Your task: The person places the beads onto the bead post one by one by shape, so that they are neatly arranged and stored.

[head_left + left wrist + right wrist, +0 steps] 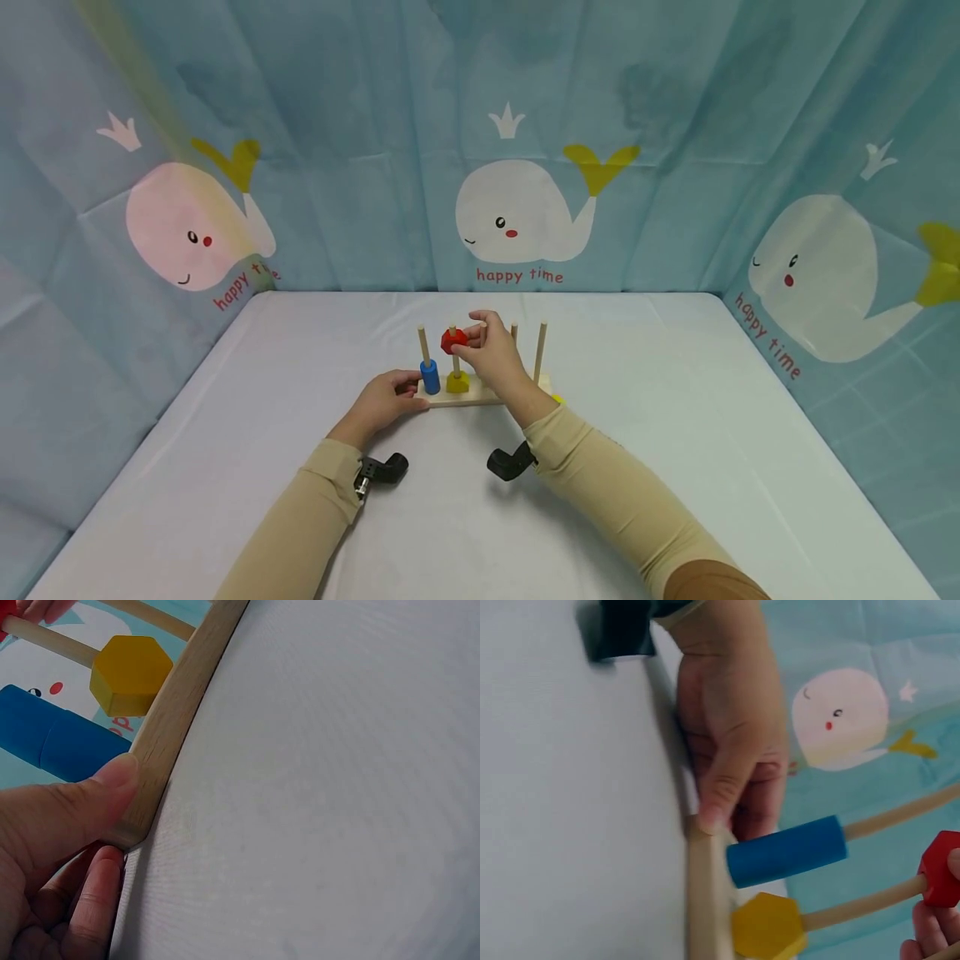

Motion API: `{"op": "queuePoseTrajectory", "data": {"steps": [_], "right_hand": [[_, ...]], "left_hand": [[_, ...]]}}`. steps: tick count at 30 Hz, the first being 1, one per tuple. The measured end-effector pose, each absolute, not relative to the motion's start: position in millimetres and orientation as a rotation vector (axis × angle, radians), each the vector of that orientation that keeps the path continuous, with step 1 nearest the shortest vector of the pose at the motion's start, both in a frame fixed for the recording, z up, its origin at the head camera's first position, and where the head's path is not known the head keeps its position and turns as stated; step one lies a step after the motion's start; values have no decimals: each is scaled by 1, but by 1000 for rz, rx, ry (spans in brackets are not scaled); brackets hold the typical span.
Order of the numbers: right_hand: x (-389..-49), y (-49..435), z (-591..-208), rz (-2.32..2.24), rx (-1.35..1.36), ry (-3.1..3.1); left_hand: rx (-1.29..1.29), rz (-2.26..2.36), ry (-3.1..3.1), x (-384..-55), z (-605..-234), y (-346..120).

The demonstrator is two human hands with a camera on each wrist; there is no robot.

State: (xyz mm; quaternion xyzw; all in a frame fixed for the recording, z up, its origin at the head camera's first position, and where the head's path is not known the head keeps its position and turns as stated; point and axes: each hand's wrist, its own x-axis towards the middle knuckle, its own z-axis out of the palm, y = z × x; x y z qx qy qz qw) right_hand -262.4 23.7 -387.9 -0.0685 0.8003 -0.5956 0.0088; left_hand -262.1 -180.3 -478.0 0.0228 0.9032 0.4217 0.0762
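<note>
A wooden peg stand [472, 399] with a row of upright pegs rests on the table. My left hand [378, 404] grips its left end, the thumb [118, 771] lying along the front edge of the base. Blue cylinders [64, 735], two end to end with a seam between them, sit on the leftmost peg. On the second peg, a yellow hexagonal block [129, 675] lies at the bottom. My right hand [497, 358] pinches a red hexagonal block [451, 341] near the top of that same peg, whose tip shows above it. This hand partly hides the middle pegs.
Bare pegs, including the rightmost peg [540, 350], rise on the right side of the stand. A bit of something yellow [557, 399] peeks out beside my right forearm. White cloth covers the table [420, 533], and a blue whale-print curtain [360, 208] hangs behind and at both sides.
</note>
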Motion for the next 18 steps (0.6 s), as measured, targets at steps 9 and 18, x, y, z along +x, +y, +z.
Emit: {"op": "queuePoseTrajectory", "data": {"steps": [9,18], "right_hand": [[-261,23,-408,-1811,-186,2527],[-261,25,-419,-1721,-147,2538]], "left_hand": [[93,1252,2721,-263,-477,-182],[88,1253,2716,-263,-478,-182]]}}
